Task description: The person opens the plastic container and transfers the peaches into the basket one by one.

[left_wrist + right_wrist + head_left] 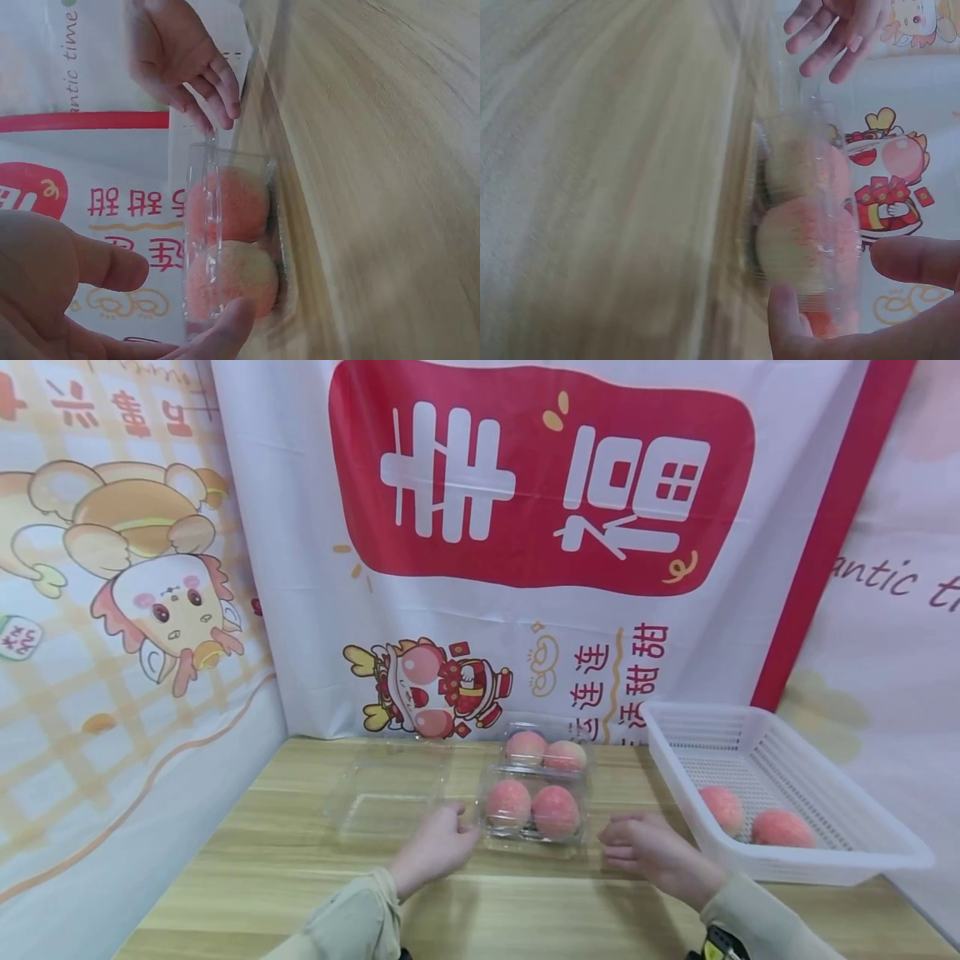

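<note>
A see-through plastic clamshell box with two pink peaches stands on the wooden table in the head view. Close behind it is a similar box, also with two peaches. My left hand is by the front box's left side, thumb and fingers apart and relaxed. On the opposite side, my right hand hovers a little away from the box, fingers loosely extended. Neither hand holds anything. Whether the left fingertips touch the plastic, I cannot tell. Both wrist views show the peaches inside the box.
Further left lies another see-through plastic container. At the right, a white perforated basket contains two peaches. A printed cloth hangs behind the wooden table, and a patterned cloth borders its left side.
</note>
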Action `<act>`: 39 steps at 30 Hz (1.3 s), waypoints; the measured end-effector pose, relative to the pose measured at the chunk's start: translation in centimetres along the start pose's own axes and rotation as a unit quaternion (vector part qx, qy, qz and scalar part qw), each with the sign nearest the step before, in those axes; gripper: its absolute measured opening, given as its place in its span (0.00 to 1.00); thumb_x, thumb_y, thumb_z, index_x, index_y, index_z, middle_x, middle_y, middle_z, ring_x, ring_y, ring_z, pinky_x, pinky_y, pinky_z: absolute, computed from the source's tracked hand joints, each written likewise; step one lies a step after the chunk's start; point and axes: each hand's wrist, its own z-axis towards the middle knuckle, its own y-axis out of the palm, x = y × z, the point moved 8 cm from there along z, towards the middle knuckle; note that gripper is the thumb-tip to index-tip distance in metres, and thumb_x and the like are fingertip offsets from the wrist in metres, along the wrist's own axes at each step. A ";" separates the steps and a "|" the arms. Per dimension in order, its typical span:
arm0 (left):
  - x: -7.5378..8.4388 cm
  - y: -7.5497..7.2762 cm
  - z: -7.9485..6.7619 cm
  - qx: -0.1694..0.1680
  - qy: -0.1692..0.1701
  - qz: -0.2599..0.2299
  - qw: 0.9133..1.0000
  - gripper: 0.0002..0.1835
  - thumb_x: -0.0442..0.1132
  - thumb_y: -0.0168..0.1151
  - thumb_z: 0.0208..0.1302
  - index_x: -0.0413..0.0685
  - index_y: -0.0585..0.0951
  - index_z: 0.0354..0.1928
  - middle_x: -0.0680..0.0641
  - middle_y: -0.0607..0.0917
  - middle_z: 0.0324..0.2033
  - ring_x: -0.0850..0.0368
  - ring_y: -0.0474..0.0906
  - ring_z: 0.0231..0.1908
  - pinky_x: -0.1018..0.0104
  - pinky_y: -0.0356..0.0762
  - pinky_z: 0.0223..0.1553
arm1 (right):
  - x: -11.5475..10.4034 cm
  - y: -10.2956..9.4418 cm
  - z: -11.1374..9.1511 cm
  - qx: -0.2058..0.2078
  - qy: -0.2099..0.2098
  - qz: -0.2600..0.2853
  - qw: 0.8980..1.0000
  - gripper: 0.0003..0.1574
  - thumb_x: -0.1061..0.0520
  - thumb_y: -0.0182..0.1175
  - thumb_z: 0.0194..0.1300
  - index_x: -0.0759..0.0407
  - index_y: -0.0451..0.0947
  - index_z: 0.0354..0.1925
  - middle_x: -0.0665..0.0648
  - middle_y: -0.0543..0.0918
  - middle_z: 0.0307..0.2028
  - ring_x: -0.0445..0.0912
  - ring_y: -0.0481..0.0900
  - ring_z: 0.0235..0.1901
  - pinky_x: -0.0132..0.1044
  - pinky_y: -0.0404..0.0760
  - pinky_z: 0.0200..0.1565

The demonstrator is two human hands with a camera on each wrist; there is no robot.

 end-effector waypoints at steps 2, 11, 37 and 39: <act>-0.5 0.5 0.2 -0.004 -0.022 -0.027 0.999 0.33 0.34 0.58 0.66 0.18 0.59 0.65 0.48 0.77 0.19 0.58 0.71 0.16 0.66 0.72 0.16 | 0.5 0.2 0.1 -0.011 0.005 0.014 1.000 0.28 0.71 0.54 0.60 0.83 0.60 0.56 0.67 0.77 0.38 0.51 0.82 0.37 0.48 0.82 0.50; -2.1 1.9 1.5 0.017 -0.087 -0.147 0.985 0.32 0.27 0.51 0.64 0.16 0.54 0.66 0.34 0.79 0.30 0.48 0.80 0.25 0.57 0.84 0.25 | 1.5 0.9 0.5 -0.044 0.007 0.057 0.997 0.13 0.70 0.51 0.64 0.77 0.65 0.46 0.63 0.81 0.33 0.51 0.83 0.34 0.43 0.84 0.45; -4.6 2.5 3.3 0.045 -0.135 -0.261 0.955 0.25 0.21 0.54 0.56 0.18 0.67 0.57 0.33 0.79 0.36 0.55 0.77 0.26 0.66 0.83 0.29 | 1.7 2.0 1.5 -0.042 0.026 0.113 0.992 0.12 0.72 0.53 0.63 0.79 0.70 0.46 0.63 0.81 0.34 0.49 0.81 0.36 0.41 0.82 0.48; -4.7 2.5 3.3 0.045 -0.136 -0.260 0.955 0.23 0.22 0.54 0.57 0.19 0.69 0.56 0.34 0.80 0.35 0.55 0.77 0.27 0.66 0.83 0.30 | 1.8 2.0 1.7 -0.035 0.030 0.110 0.993 0.14 0.73 0.54 0.62 0.80 0.68 0.47 0.64 0.81 0.34 0.49 0.81 0.35 0.40 0.82 0.47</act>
